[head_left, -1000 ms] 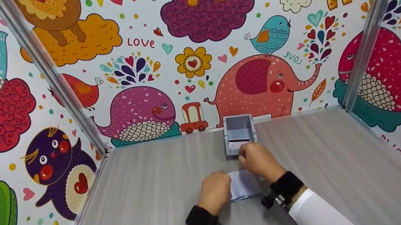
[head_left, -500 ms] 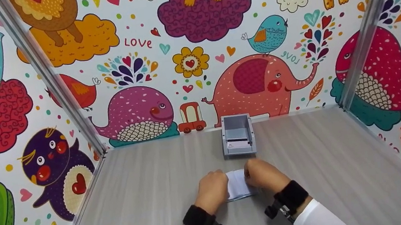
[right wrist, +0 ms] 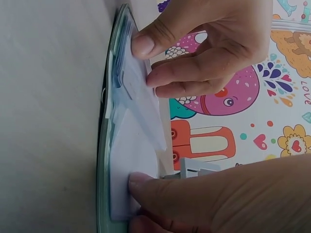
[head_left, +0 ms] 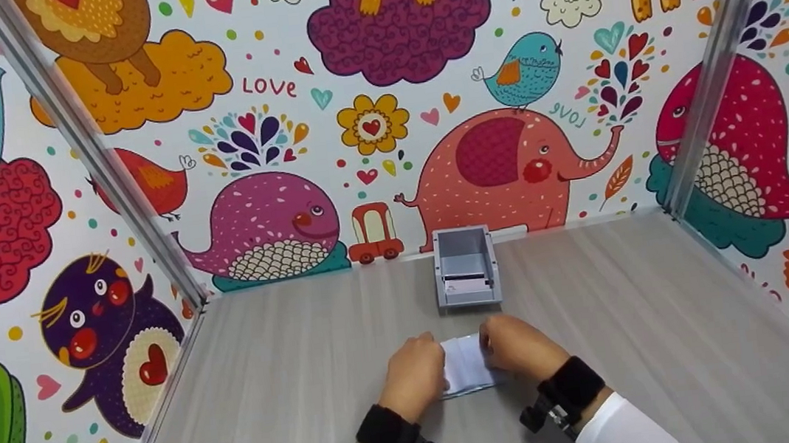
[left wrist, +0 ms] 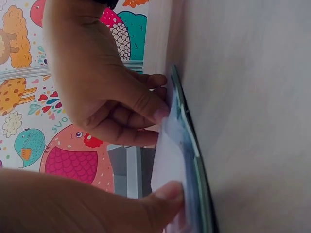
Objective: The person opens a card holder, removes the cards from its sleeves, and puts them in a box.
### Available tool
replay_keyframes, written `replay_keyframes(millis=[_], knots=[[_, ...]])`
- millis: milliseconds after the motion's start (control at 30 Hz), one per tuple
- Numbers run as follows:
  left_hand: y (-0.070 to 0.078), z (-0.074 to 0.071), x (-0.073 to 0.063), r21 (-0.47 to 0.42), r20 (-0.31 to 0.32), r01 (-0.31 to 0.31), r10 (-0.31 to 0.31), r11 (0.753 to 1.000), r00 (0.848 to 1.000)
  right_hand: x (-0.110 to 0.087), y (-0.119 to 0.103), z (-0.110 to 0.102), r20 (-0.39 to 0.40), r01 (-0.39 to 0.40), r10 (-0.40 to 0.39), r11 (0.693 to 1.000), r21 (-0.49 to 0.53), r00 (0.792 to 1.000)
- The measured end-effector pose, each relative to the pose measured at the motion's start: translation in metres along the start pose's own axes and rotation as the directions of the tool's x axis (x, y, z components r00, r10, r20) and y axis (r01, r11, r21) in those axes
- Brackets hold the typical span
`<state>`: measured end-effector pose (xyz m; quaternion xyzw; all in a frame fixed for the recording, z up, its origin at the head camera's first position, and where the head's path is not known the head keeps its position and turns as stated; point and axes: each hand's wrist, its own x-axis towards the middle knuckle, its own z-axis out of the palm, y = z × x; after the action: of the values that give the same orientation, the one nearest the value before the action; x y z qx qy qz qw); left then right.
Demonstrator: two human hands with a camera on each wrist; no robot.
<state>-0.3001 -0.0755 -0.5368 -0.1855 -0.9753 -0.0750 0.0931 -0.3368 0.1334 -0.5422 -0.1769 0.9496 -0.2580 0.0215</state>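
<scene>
A card holder with clear sleeves and a greenish edge (right wrist: pixel 103 194) lies open on the table; from above it shows white inner pages (head_left: pixel 464 366). My left hand (head_left: pixel 412 375) grips its left side, the thumb (right wrist: pixel 143 46) pressed on the stacked sleeves in the right wrist view. At the right side is my right hand (head_left: pixel 524 348), its thumb (right wrist: pixel 140 179) pinching a white card (right wrist: pixel 129 145) against the holder. How far the card sits inside a sleeve cannot be told. The fingers beneath are partly hidden.
Behind the hands, near the back wall, stands a grey plastic bin (head_left: pixel 439 276). White cards (head_left: pixel 467 285) stand in its front part. Patterned walls with metal corner posts (head_left: pixel 713 81) enclose the wood-grain table (head_left: pixel 292 367).
My right hand has come back from the front of the bin to the card holder's right side. The left hand has stayed on the holder's left side. The view has shifted slightly.
</scene>
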Motion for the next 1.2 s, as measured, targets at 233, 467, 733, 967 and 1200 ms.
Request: replay_keyframes(millis=[233,467,733,967,1200], knots=[[-0.0022,0.0035,-0.0012,-0.012,-0.049,-0.03,0.029,0.999,0.998,0.0001,0.0025,0.0003,0.004,-0.056,0.056,0.998,0.0,0.998],[-0.0023,0.0028,-0.0002,-0.009,0.003,-0.023,0.023,1.0,1.0,0.0022,0.0043,-0.0025,0.043,-0.117,0.116,0.993,0.016,0.992],[-0.0046,0.002,0.0001,-0.001,-0.001,-0.056,0.056,0.998,0.998,0.0028,0.0051,-0.0048,0.069,-0.126,0.126,0.992,0.003,0.99],[-0.0067,0.0021,0.0019,-0.032,0.005,-0.07,0.07,0.997,0.998,0.0036,0.0074,-0.0052,0.073,-0.158,0.157,0.987,0.004,0.985],[-0.0051,0.0035,0.0013,-0.01,-0.01,-0.059,0.059,0.998,0.998,0.0049,0.0065,-0.0052,0.077,-0.163,0.162,0.987,0.011,0.984]])
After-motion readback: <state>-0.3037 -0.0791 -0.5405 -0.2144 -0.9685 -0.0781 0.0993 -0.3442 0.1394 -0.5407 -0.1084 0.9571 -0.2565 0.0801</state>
